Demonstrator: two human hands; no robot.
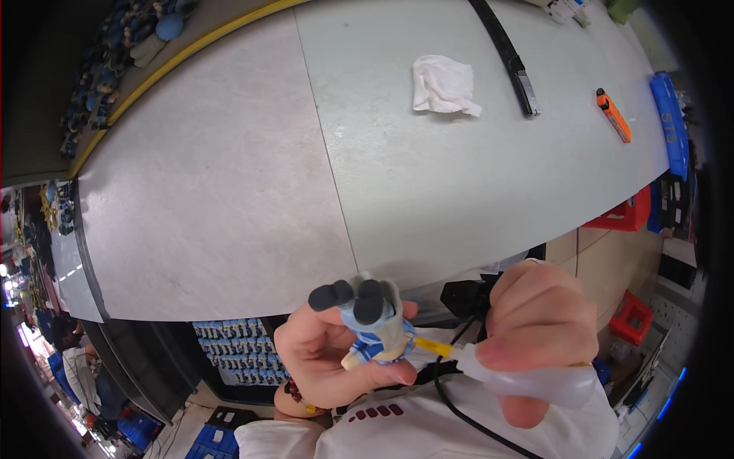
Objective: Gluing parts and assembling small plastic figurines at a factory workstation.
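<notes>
My left hand [325, 356] holds a small toy figurine [373, 323] with dark grey feet, pale body and blue striped parts, feet pointing up. My right hand [539, 321] grips a translucent white squeeze bottle [535, 380] whose yellow nozzle [434, 348] touches the figurine's side. Both hands are close to my chest, just below the near edge of the grey table [229, 191].
On the table lie a crumpled white cloth [443, 86], a black strap with a metal end [512, 61] and an orange utility knife [614, 115]. A blue bin edge [671, 126] is at the right. Trays of several small blue figurines [237, 352] sit under the table. A black cable [459, 405] crosses my white shirt.
</notes>
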